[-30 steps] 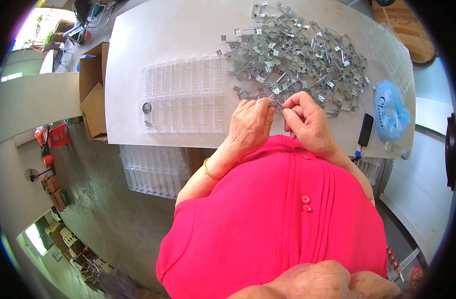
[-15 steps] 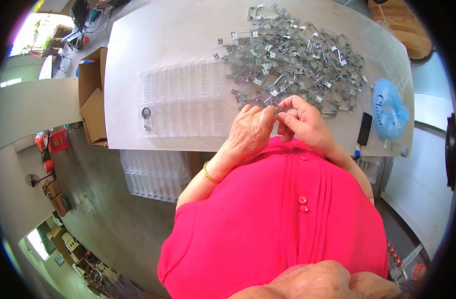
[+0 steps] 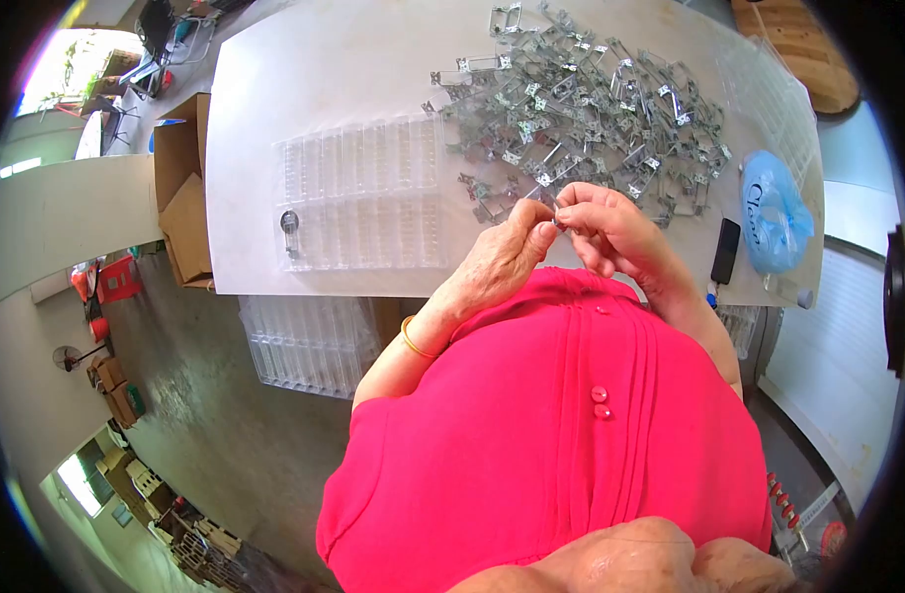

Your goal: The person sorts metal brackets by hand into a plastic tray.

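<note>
My left hand [image 3: 510, 249] and my right hand [image 3: 615, 229] meet at the table's front edge, close to my body. Both are closed, thumbs and fingers pinched around a small metal part [image 3: 558, 223] that the fingertips mostly cover. Just beyond the hands lies a heap of silvery metal brackets [image 3: 581, 109], tangled together. To the left, a clear plastic tray [image 3: 363, 193] with rows of narrow slots rests on the table. One metal piece with a dark round end [image 3: 290, 232] sits in the tray's near left corner; the other slots show only clear plastic.
On the right of the white table [image 3: 250, 89] are a black phone [image 3: 726, 250], a blue plastic bag [image 3: 772, 212] and more clear plastic sheets [image 3: 769, 89]. Stacked clear trays [image 3: 309, 346] stand below the front edge. An open cardboard box [image 3: 183, 198] is at the left side.
My fingers have shifted slightly around the small metal part. The left thumb and the right fingers have changed position, and the right hand sits a little farther right. The tray and heap look unchanged.
</note>
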The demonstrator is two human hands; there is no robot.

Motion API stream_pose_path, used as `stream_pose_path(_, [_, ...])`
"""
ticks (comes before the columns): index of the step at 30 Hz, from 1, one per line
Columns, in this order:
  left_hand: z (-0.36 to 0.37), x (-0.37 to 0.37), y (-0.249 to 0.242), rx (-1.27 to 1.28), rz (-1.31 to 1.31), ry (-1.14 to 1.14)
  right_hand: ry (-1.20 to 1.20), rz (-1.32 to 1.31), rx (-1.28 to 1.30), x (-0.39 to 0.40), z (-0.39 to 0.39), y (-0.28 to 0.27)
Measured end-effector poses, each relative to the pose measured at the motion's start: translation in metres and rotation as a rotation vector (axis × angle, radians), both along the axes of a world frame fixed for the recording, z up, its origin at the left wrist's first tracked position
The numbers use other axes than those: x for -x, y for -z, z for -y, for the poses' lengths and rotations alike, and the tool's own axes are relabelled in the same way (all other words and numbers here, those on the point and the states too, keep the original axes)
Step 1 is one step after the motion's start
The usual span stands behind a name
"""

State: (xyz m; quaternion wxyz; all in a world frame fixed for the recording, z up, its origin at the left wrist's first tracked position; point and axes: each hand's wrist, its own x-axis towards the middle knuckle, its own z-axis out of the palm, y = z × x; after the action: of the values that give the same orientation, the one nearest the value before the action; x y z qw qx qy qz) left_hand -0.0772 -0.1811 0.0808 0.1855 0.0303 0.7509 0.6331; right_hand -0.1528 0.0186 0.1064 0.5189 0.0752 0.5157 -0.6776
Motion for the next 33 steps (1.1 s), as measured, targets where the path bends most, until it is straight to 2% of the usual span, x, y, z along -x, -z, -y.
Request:
stream_pose_path(3, [0.002, -0.001, 0.007, 0.139, -0.083, 0.065, -0.086, 0.001, -0.060, 0.004, -0.004, 0.004])
stream_pose_path(5, [0.004, 0.003, 0.010, 0.324, -0.244, 0.179, 0.012, -0.014, -0.009, 0.003, -0.003, 0.013])
stream_pose_path(9, [0.003, 0.005, 0.005, 0.299, -0.266, 0.208, 0.137, -0.046, -0.022, 0.001, -0.002, 0.027])
stream_pose_path(11, [0.005, 0.004, -0.006, 0.077, -0.107, 0.232, 0.172, -0.041, -0.001, 0.008, -0.007, 0.031])
stream_pose_path(12, [0.004, 0.003, -0.002, 0.076, -0.105, 0.236, 0.207, -0.036, 0.018, 0.009, -0.010, 0.033])
stream_pose_path(14, [-0.001, 0.001, 0.007, 0.129, -0.306, 0.232, 0.294, -0.103, 0.016, 0.007, -0.012, 0.033])
stream_pose_path(15, [0.001, 0.003, 0.005, 0.132, -0.310, 0.230, 0.378, -0.177, 0.017, 0.009, -0.012, 0.033])
stream_pose_path(17, [0.004, 0.006, -0.003, -0.349, 0.268, 0.043, 0.376, -0.205, -0.007, 0.003, -0.010, 0.023])
stream_pose_path(18, [0.004, 0.006, 0.002, -0.522, 0.394, -0.061, 0.389, -0.285, -0.072, -0.004, -0.003, 0.013])
stream_pose_path(19, [0.005, 0.008, 0.002, -0.522, 0.391, -0.061, 0.400, -0.362, -0.136, -0.010, 0.000, 0.006])
stream_pose_path(21, [0.007, 0.010, 0.000, -0.678, 0.521, -0.162, 0.320, -0.362, -0.101, -0.016, -0.003, 0.003])
stream_pose_path(23, [0.003, 0.010, 0.001, -0.667, 0.512, -0.180, 0.120, -0.371, -0.156, -0.022, -0.004, -0.002])
stream_pose_path(25, [0.001, 0.011, -0.004, -0.572, 0.485, -0.214, 0.145, -0.349, -0.166, -0.028, -0.001, -0.003])
stream_pose_path(28, [0.002, 0.010, -0.002, -0.466, 0.382, -0.199, 0.205, -0.452, -0.141, -0.031, 0.004, 0.005])
stream_pose_path(33, [0.002, 0.007, 0.008, -0.300, 0.159, -0.158, 0.137, -0.319, -0.141, -0.026, 0.002, -0.005])
